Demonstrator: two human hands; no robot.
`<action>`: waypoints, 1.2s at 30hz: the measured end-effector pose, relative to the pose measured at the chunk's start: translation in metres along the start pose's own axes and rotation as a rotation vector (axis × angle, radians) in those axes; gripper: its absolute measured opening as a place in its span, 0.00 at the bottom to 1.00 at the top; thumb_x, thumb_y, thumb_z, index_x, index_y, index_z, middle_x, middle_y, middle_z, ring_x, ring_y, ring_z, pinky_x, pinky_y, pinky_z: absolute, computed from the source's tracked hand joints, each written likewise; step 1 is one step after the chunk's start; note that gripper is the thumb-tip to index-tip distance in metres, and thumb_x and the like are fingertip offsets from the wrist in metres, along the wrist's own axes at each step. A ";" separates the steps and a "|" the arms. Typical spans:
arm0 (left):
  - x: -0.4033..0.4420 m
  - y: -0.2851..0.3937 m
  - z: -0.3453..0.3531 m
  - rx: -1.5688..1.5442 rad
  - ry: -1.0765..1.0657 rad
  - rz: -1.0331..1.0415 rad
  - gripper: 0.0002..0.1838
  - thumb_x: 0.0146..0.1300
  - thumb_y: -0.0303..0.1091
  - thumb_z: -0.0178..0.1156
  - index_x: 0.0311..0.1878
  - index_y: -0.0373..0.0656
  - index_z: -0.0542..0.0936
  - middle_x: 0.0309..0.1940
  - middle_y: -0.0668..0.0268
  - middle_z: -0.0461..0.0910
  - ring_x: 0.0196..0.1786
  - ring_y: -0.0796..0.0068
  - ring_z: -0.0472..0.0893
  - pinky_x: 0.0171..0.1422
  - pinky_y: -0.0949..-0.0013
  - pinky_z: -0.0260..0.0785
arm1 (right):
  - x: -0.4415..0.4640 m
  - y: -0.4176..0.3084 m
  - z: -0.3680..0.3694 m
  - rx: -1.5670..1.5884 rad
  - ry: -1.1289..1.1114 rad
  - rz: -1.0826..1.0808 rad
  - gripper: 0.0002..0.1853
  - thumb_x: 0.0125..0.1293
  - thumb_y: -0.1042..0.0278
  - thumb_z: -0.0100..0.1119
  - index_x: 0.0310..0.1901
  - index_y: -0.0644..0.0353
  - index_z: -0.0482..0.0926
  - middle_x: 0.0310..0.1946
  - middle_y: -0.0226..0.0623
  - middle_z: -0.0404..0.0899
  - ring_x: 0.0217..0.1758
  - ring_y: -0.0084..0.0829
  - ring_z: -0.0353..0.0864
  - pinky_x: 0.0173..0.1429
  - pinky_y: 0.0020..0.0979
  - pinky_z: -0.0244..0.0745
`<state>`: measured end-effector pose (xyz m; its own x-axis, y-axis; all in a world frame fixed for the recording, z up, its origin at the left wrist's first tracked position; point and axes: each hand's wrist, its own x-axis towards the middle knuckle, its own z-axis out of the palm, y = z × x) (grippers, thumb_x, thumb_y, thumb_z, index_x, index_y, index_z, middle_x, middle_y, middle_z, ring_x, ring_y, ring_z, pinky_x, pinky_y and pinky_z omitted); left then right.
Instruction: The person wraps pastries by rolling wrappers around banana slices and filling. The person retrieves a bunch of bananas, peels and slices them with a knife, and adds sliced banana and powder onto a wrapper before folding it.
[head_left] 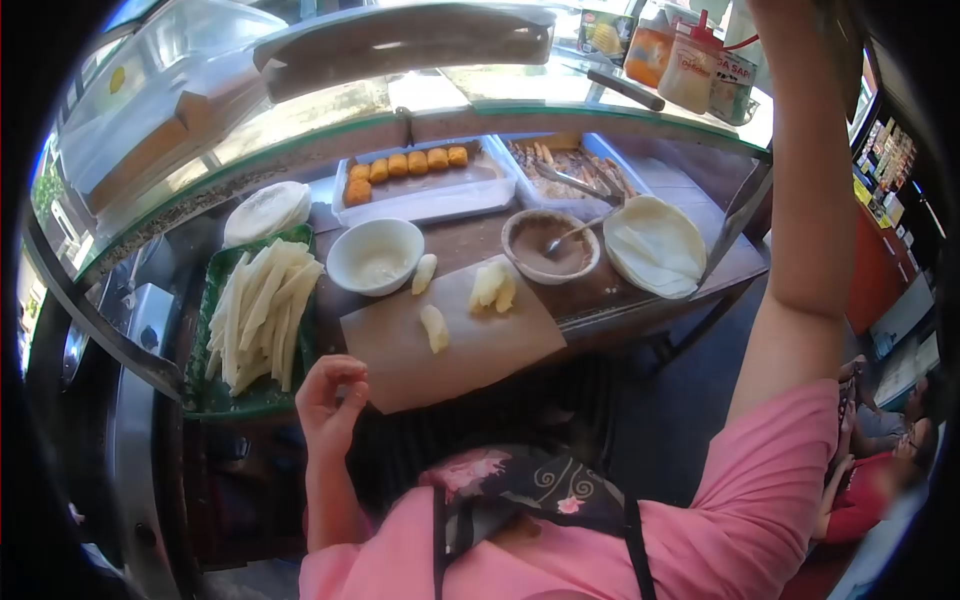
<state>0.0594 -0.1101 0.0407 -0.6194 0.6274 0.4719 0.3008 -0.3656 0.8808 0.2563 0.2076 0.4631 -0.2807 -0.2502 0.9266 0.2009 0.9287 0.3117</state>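
My left hand (pixel 333 400) is beside the left edge of a brown cutting board (pixel 460 350), fingers curled in and no object visible in them. My right arm (pixel 815 210) reaches up past the top right of the view, so its hand is out of frame. Pale yellow peeled banana-like pieces (pixel 434 328) lie on the board. Long pale rolls (pixel 260 310) are heaped on a green tray (pixel 212 398) left of my left hand. Behind the board stand a white bowl (pixel 376 236) with pale contents and a bowl of brown powder or paste (pixel 545 250) with a spoon.
White round wrappers (pixel 655 245) lie at the right, and more wrappers (pixel 268 212) behind the green tray. Trays hold golden fried rolls (pixel 410 163) and browned sticks with tongs (pixel 580 183). A glass shelf (pixel 600 118) carries bottles (pixel 690 70) and a knife (pixel 627 90). People sit at far right.
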 end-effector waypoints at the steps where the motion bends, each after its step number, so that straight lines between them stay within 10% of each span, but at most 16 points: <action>1: 0.007 -0.003 0.005 0.106 -0.018 0.049 0.10 0.58 0.19 0.66 0.43 0.37 0.81 0.41 0.65 0.80 0.42 0.76 0.80 0.48 0.73 0.72 | -0.024 -0.014 -0.010 0.101 -0.264 0.039 0.27 0.74 0.39 0.49 0.48 0.57 0.86 0.43 0.41 0.87 0.48 0.41 0.85 0.54 0.43 0.75; 6: 0.058 -0.005 0.062 0.652 -0.170 0.120 0.11 0.54 0.26 0.70 0.40 0.36 0.81 0.33 0.60 0.81 0.36 0.68 0.80 0.44 0.68 0.72 | -0.145 0.004 0.051 -0.310 -0.756 -0.189 0.16 0.65 0.54 0.60 0.38 0.58 0.87 0.35 0.43 0.87 0.42 0.44 0.85 0.49 0.46 0.75; 11: 0.083 -0.031 0.097 1.073 -0.257 -0.076 0.13 0.54 0.34 0.72 0.35 0.37 0.80 0.33 0.56 0.81 0.39 0.58 0.82 0.44 0.59 0.73 | -0.124 0.001 0.059 -0.345 -0.924 0.378 0.16 0.64 0.57 0.60 0.44 0.60 0.86 0.36 0.47 0.85 0.43 0.45 0.84 0.50 0.46 0.74; 14: 0.088 -0.040 0.092 1.040 -0.323 -0.085 0.08 0.57 0.32 0.68 0.36 0.39 0.82 0.37 0.55 0.83 0.43 0.54 0.83 0.48 0.57 0.74 | -0.154 0.008 0.019 -0.101 -0.641 0.400 0.21 0.62 0.57 0.63 0.53 0.60 0.82 0.40 0.44 0.86 0.42 0.44 0.83 0.52 0.44 0.72; 17: 0.082 -0.057 0.068 0.805 -0.393 0.090 0.07 0.56 0.24 0.65 0.39 0.40 0.85 0.39 0.56 0.83 0.45 0.53 0.83 0.51 0.57 0.74 | -0.198 0.012 -0.039 0.089 -0.438 0.692 0.25 0.77 0.52 0.48 0.69 0.54 0.76 0.46 0.29 0.83 0.37 0.14 0.71 0.38 0.19 0.61; 24: 0.071 -0.064 0.055 0.754 -0.375 0.360 0.11 0.50 0.20 0.68 0.39 0.40 0.85 0.40 0.63 0.82 0.47 0.57 0.79 0.50 0.58 0.74 | -0.325 -0.151 -0.041 0.479 -0.605 1.081 0.20 0.74 0.60 0.58 0.60 0.62 0.78 0.45 0.40 0.84 0.40 0.30 0.81 0.44 0.25 0.73; 27: 0.069 -0.066 0.058 0.777 -0.354 0.400 0.11 0.49 0.22 0.69 0.38 0.40 0.85 0.40 0.63 0.82 0.46 0.57 0.80 0.50 0.58 0.74 | -0.361 -0.188 0.022 0.563 -0.799 0.997 0.18 0.70 0.68 0.61 0.59 0.60 0.78 0.46 0.48 0.84 0.46 0.48 0.86 0.50 0.38 0.80; 36: 0.072 -0.063 0.066 0.815 -0.358 0.408 0.14 0.46 0.22 0.69 0.39 0.42 0.84 0.38 0.64 0.82 0.45 0.59 0.79 0.48 0.59 0.75 | -0.370 -0.215 0.074 0.398 -0.946 0.527 0.26 0.68 0.70 0.58 0.68 0.55 0.74 0.31 0.37 0.75 0.28 0.39 0.81 0.32 0.37 0.78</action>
<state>0.0431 0.0035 0.0220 -0.1404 0.7791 0.6110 0.9354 -0.0980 0.3399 0.2475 0.1203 0.0377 -0.8750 0.3431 0.3416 0.2389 0.9196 -0.3118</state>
